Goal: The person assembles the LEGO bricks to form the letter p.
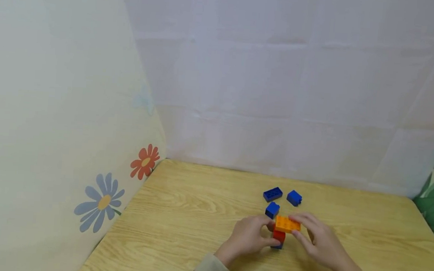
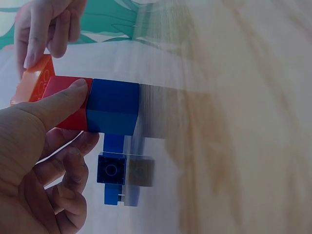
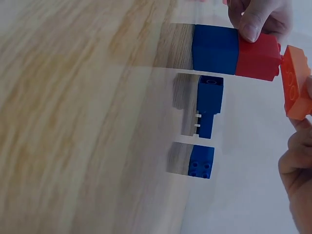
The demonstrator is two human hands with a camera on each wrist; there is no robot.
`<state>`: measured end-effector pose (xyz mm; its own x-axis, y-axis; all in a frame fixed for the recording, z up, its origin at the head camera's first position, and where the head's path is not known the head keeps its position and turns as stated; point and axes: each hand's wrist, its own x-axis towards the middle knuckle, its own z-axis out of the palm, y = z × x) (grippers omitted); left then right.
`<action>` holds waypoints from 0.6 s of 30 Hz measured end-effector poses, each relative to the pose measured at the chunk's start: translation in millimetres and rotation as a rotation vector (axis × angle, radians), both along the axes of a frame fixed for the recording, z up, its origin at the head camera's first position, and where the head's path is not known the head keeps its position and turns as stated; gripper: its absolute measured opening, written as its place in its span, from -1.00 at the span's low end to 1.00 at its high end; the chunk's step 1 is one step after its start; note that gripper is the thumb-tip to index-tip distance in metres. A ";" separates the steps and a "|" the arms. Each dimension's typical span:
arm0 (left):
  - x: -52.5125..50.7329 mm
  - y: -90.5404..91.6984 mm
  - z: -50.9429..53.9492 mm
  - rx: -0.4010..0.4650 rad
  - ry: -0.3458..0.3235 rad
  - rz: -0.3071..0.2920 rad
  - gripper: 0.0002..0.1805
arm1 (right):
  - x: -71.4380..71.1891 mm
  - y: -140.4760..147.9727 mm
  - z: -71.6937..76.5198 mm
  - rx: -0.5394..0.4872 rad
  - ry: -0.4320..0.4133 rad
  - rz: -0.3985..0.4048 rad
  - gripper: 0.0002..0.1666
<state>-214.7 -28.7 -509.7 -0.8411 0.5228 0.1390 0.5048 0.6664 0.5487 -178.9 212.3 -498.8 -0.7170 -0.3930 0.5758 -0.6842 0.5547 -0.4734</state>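
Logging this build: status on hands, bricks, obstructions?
Left hand pinches red brick, stacked on blue brick. Right hand holds orange brick above, not seated. Three loose blue bricks beyond, none in between.

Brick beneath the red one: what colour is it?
Blue brick, clearest in the left wrist view.

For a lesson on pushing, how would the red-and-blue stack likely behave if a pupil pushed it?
The red-and-blue stack is unlikely to roll, as its sides are flat. Taller than wide, it may tip if pushed at the red block, but probably slide if pushed low on the blue block. Its crisp, straight edges suggest stiffness.
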 end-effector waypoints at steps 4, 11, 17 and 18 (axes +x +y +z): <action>-1.2 -0.2 -2.4 -0.002 0.013 -0.001 -0.60 | 0.2 0.5 -1.7 0.004 -0.004 0.013 -0.55; -0.9 -0.4 -3.9 -0.006 0.012 0.001 -0.61 | 1.3 0.7 -6.9 0.001 -0.009 0.033 -0.56; -0.7 -0.1 -3.6 -0.003 0.014 0.001 -0.62 | 1.7 1.0 -8.1 0.001 -0.039 0.033 -0.55; -0.8 -0.2 -3.8 -0.003 0.017 0.000 -0.62 | 1.6 1.3 -7.9 0.002 -0.036 0.038 -0.54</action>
<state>-215.5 -28.9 -513.5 -0.8388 0.5229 0.1516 0.5137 0.6680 0.5384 -177.3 213.6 -506.7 -0.7217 -0.4218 0.5488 -0.6874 0.5296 -0.4970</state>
